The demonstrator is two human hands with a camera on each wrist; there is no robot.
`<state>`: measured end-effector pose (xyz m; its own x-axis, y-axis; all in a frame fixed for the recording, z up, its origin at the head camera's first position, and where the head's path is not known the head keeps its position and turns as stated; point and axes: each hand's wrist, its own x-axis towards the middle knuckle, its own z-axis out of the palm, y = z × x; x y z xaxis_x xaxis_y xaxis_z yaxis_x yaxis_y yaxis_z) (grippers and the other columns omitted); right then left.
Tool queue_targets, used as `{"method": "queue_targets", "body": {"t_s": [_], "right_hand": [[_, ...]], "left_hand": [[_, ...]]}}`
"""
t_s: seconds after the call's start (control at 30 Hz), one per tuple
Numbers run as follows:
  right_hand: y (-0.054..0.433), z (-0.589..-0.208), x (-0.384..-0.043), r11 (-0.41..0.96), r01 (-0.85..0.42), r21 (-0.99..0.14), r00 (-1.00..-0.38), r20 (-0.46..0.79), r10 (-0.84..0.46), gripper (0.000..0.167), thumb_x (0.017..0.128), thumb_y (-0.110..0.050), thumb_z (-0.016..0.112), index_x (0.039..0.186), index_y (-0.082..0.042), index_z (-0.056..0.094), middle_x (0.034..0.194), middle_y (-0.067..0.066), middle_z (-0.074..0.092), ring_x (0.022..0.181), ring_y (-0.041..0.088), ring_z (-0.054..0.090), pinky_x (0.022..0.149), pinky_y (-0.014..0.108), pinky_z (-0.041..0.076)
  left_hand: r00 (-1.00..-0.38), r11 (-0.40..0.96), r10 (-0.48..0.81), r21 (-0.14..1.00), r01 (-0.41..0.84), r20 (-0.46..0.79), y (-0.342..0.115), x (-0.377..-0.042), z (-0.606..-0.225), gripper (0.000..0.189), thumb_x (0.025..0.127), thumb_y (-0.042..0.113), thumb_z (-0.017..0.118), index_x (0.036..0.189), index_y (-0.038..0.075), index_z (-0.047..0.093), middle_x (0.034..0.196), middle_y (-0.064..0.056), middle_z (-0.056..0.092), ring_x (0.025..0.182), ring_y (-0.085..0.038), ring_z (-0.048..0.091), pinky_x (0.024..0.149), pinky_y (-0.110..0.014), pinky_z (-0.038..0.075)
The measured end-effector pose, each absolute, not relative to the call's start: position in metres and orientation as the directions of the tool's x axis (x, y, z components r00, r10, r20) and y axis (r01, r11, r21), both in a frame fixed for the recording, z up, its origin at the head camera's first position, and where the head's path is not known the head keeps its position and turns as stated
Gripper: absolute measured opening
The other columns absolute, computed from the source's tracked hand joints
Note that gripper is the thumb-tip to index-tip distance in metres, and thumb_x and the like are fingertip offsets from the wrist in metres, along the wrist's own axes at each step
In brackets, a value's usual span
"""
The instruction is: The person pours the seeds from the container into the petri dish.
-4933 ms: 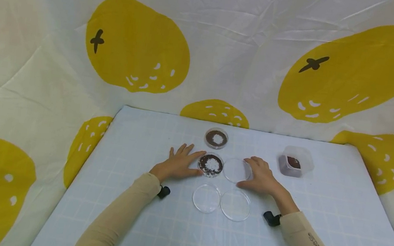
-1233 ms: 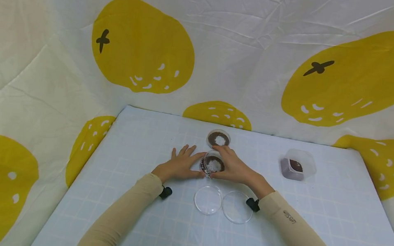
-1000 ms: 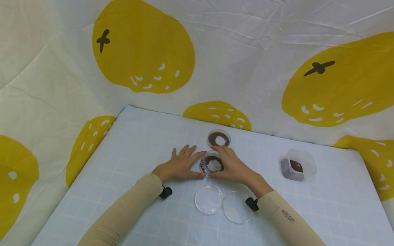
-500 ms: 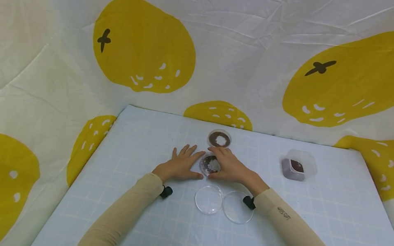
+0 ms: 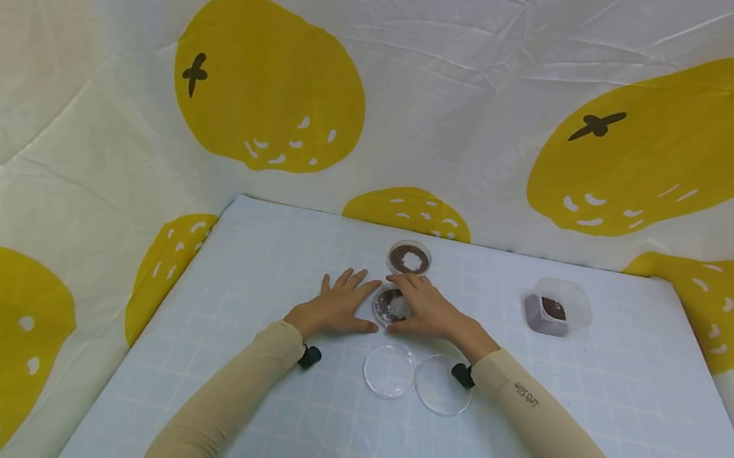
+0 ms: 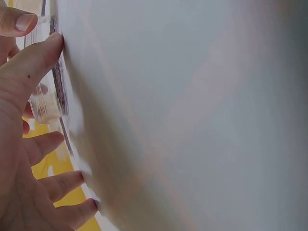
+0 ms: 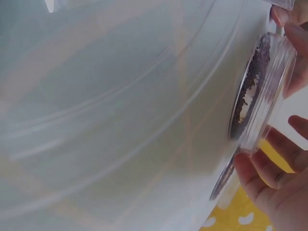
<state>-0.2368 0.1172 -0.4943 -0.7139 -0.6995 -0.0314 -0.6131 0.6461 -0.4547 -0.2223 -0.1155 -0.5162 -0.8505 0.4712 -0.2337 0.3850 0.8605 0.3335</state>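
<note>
In the head view, a clear petri dish (image 5: 392, 306) holds dark brown grains with a white patch in the middle. My right hand (image 5: 429, 308) grips a clear lid set down over it, thumb on the near side and fingers on the far side. The right wrist view shows the clear lid (image 7: 269, 115) around the dish wall, over the dark grains (image 7: 257, 72). My left hand (image 5: 332, 306) lies beside the dish with fingers spread, thumb and index fingertips right at its left rim. The left wrist view shows these fingers fairly straight, tips on the table.
Just behind stands another petri dish (image 5: 409, 258) with a brown ring and white centre. Nearer the front lie two clear round pieces, a left one (image 5: 388, 371) and a right one (image 5: 428, 407). A clear plastic box (image 5: 547, 315) with dark brown contents stands at the right.
My right hand has carried the clear lid leftward from beside the dish and lowered it onto the dish. The left hand has stayed at the dish's left side.
</note>
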Motion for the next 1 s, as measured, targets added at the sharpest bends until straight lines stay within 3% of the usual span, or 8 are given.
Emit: {"method": "queue_targets", "body": {"t_s": [0.57, 0.87, 1.0], "right_hand": [[0.119, -0.493, -0.233, 0.677, -0.577, -0.456, -0.742, -0.052, -0.668, 0.088, 0.082, -0.039, 0.083, 0.152, -0.008, 0.038, 0.151, 0.02, 0.038, 0.139, 0.041, 0.033, 0.111, 0.058, 0.031], [0.137, -0.477, -0.225, 0.672, -0.521, -0.527, -0.8, 0.028, -0.599, 0.079, 0.088, -0.034, 0.079, 0.15, -0.004, 0.041, 0.146, 0.02, 0.046, 0.133, 0.038, 0.042, 0.108, 0.054, 0.037], [0.15, -0.472, -0.217, 0.651, -0.501, -0.57, -0.824, 0.084, -0.561, 0.075, 0.09, -0.03, 0.077, 0.149, -0.002, 0.042, 0.145, 0.02, 0.047, 0.134, 0.038, 0.041, 0.109, 0.053, 0.037]], "left_hand": [[-0.859, 0.845, 0.469, 0.389, 0.367, -0.208, -0.127, -0.216, -0.513, 0.087, 0.092, 0.056, 0.066, 0.159, 0.018, 0.027, 0.165, -0.015, 0.016, 0.151, -0.036, 0.009, 0.115, -0.064, 0.009], [-0.859, 0.778, 0.501, 0.49, 0.393, -0.106, -0.135, -0.205, -0.507, 0.076, 0.095, 0.047, 0.067, 0.156, 0.014, 0.035, 0.161, -0.016, 0.026, 0.149, -0.031, 0.02, 0.119, -0.046, 0.017], [-0.861, 0.744, 0.505, 0.54, 0.394, -0.067, -0.137, -0.196, -0.503, 0.075, 0.095, 0.045, 0.067, 0.155, 0.013, 0.037, 0.161, -0.016, 0.028, 0.148, -0.031, 0.022, 0.118, -0.045, 0.02]]}}
